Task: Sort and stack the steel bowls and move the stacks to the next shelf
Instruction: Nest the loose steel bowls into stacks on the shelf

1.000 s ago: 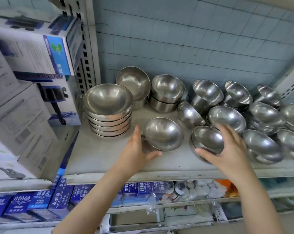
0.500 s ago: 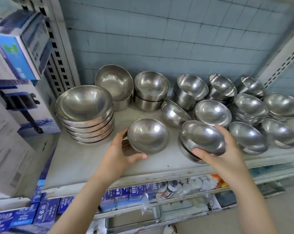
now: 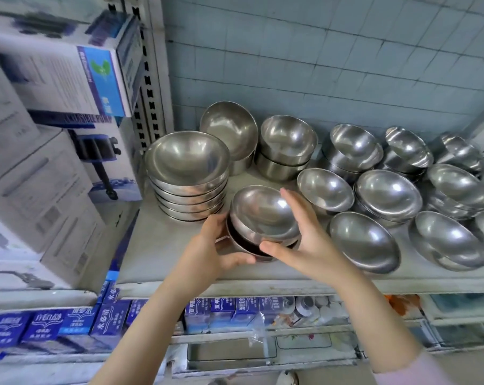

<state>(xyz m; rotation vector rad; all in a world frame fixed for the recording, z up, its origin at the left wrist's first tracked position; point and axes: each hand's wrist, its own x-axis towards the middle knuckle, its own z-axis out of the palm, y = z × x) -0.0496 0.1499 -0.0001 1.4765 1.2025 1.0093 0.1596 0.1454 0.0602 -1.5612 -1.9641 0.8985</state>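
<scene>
Many steel bowls stand on a grey shelf point(image 3: 163, 257). At its front middle, a small bowl point(image 3: 263, 211) sits tilted inside another small bowl point(image 3: 245, 245). My left hand point(image 3: 210, 251) grips the lower bowl from the left. My right hand point(image 3: 304, 237) cups the right side of the upper bowl, fingers spread along its rim. A stack of several large bowls point(image 3: 188, 173) stands just behind on the left. More small bowls, such as one front bowl point(image 3: 365, 241), lie singly and in short stacks to the right.
Cardboard product boxes point(image 3: 49, 168) fill the neighbouring shelf on the left, past a perforated upright point(image 3: 149, 79). A tiled wall backs the shelf. Blue cartons point(image 3: 76, 326) and small items sit on the shelf below.
My right hand has lifted a small bowl from the right and carried it left into the bowl that my left hand holds. The camera has also swung left.
</scene>
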